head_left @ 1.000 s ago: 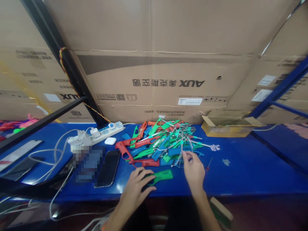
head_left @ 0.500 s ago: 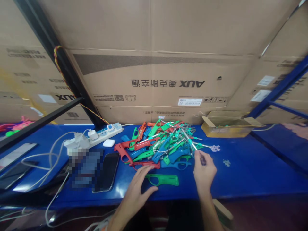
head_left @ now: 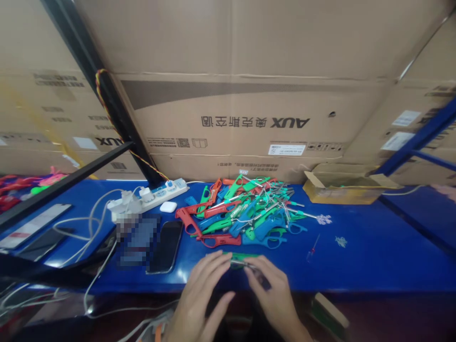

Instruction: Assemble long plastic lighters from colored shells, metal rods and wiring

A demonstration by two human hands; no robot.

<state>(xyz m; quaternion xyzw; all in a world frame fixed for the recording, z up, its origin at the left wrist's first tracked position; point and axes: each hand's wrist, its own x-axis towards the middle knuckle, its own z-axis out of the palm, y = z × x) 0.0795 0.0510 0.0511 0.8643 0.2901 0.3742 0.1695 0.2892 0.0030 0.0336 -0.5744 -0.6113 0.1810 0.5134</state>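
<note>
My right hand (head_left: 270, 290) is closed on a metal lighter barrel (head_left: 238, 262), low over the near edge of the table. A dark part (head_left: 262, 279) shows in the same palm, but I cannot make out what it is. Beneath the barrel lies a green plastic lighter handle half (head_left: 249, 256), partly covered by both hands. My left hand (head_left: 204, 289) reaches to its left end, fingers stretched and thumb apart, fingertips close to the barrel's tip. Just beyond is a heap of lighter parts: a red handle (head_left: 223, 240), a blue handle (head_left: 263, 242) and several metal barrels with wires.
Right of the heap lie a small screwdriver (head_left: 313, 249) and a little pile of tiny pieces (head_left: 341, 242). An open carton (head_left: 345, 195) stands at the back. To the left are a phone (head_left: 166, 247), a white case (head_left: 168, 207) and a power strip (head_left: 160, 194) with cables.
My right hand has come from the heap's right side towards me and left, bringing the barrel over the green handle half. My left hand has shifted slightly closer. The screwdriver now shows.
</note>
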